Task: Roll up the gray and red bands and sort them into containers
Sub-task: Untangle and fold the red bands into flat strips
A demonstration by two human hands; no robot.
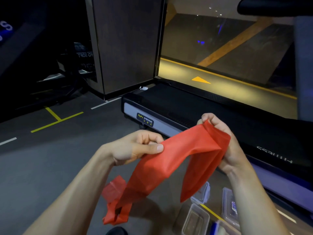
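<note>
We are pinching the red band (171, 160) mid-frame, left hand (135, 146) gripping one edge, right hand (225, 141) clenching its folded top, tail dangling toward the floor, likely starting the roll; next we're needing tight turns before the containers (196, 219) at lower right.

**A gym floor, by the look of it**

We find ourselves in a fitness room. To our right runs a treadmill (171, 106) with a black belt and a grey end cap bearing a "Body Strong" label (145, 119). The dark rubber floor (42, 167) carries yellow (56, 120) and white tape lines (105, 102). At far left we make out dim exercise machines (71, 70), and beyond the treadmill a large window (227, 48).
</note>
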